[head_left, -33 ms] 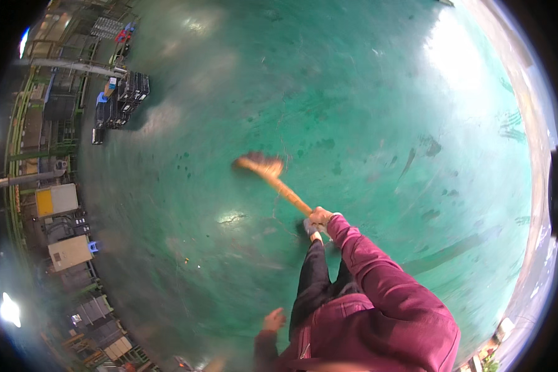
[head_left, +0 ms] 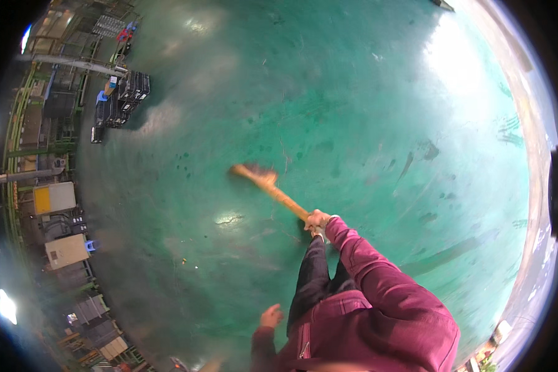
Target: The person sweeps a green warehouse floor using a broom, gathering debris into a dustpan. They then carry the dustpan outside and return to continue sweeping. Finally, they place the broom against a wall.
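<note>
My right hand is wrapped round the tan handle of a broom. The broom slants away to the left across the green floor. Its dark head is smeared by motion, so the bristles do not show clearly. Just below the right hand, one of my feet is partly hidden behind the hand and the handle. Down at my left side, apart from the broom, my left hand hangs with fingers loosely apart and nothing in it.
Stacked black crates stand at the far left. Racks, a yellow and grey box and a beige box line the left side. Small bits of debris lie on the floor. A pale wall curves along the right.
The broom's head has shifted slightly nearer and to the left. My right hand has moved a little left with the handle. My left hand has swung slightly to the left.
</note>
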Demonstrator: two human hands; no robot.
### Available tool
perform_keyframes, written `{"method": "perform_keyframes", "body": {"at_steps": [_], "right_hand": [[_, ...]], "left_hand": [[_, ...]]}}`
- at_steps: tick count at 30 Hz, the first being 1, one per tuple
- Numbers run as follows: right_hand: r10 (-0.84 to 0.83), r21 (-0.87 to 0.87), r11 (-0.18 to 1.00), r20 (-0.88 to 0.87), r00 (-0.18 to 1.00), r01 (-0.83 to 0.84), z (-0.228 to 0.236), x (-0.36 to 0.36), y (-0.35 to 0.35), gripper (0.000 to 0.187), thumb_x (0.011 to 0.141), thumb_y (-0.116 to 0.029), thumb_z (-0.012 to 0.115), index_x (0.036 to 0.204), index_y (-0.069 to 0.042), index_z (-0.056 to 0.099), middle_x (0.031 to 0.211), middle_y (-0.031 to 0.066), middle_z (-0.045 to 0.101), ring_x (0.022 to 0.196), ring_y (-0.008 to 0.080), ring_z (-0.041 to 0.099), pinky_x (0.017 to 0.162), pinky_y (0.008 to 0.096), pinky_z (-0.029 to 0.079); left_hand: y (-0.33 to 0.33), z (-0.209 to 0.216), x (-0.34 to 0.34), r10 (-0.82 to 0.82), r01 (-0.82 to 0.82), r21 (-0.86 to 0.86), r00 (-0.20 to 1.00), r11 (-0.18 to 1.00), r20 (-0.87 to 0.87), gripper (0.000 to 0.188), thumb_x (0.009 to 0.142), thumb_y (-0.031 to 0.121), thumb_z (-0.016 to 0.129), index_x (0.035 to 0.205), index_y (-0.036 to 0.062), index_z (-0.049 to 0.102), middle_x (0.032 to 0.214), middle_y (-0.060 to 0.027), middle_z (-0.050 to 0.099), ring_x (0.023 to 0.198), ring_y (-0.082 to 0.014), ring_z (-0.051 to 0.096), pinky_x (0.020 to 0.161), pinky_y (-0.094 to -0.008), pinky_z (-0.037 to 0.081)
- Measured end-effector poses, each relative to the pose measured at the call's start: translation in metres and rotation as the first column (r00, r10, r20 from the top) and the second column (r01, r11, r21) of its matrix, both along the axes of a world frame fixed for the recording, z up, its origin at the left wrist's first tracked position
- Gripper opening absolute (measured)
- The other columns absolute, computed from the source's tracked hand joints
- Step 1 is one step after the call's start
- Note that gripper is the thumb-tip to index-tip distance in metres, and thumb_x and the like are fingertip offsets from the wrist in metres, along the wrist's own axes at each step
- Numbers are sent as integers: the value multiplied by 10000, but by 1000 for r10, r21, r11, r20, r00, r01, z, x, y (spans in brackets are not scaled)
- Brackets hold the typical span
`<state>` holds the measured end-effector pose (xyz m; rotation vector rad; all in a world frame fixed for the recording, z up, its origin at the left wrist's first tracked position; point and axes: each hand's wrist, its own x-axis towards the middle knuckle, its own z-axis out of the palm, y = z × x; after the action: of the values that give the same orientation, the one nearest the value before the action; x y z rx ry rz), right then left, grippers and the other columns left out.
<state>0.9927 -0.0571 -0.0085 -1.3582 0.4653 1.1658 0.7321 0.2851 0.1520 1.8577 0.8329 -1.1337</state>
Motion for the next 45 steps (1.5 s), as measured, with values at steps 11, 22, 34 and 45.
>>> {"method": "perform_keyframes", "body": {"at_steps": [11,22,34,45], "right_hand": [[-415,-67,906,51,908,418,173,-14,-150,154,671,-59,633,765,-33,515,552,16,459,430,119,433,372,260,329],[-913,41,331,268,308,943,111,159,-399,78,755,-98,501,770,-25,477,499,6,401,383,111,416,354,228,340],[-530,-335,646,450,719,686,-118,413,-431,307,721,-77,540,938,-2,337,612,137,499,536,267,530,462,356,427],[356,-522,825,185,916,-216,-35,370,-133,536,631,-104,598,1092,-24,335,763,189,588,676,299,614,556,394,491]], "left_hand": [[24,-63,162,196,-202,-32,973,979,-124,386,807,93,487,1192,117,462,851,-94,620,705,-181,607,590,-295,478],[-13,-58,358,209,-210,25,978,977,27,427,794,44,477,1216,96,431,857,-107,603,738,-207,593,638,-345,493],[-176,10,461,79,-79,-20,997,997,3,378,800,153,488,1173,98,494,867,-77,629,756,-157,609,626,-267,484],[-208,9,486,91,-92,-15,996,996,-21,389,781,151,498,1166,94,497,850,-81,633,736,-147,611,606,-272,492]]}}
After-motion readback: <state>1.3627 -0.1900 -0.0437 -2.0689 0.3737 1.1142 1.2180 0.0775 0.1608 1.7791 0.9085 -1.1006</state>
